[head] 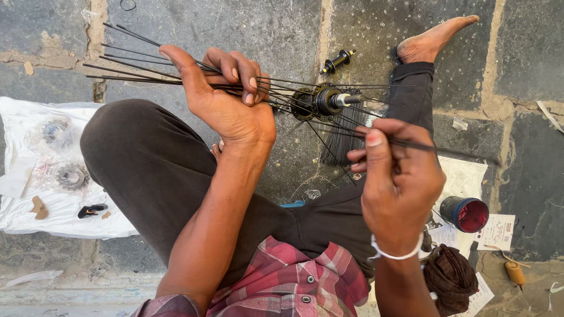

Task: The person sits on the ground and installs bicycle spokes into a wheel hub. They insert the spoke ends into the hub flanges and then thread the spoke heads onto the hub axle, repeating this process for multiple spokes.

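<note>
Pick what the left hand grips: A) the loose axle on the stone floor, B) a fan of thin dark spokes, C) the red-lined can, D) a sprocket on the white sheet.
B: the left hand closes around a fan of spokes that run to the hub.

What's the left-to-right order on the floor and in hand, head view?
White plastic sheet with sprockets → left hand gripping spokes → wheel hub → right hand pinching one spoke → open tin with red inside → small orange tool.
</note>
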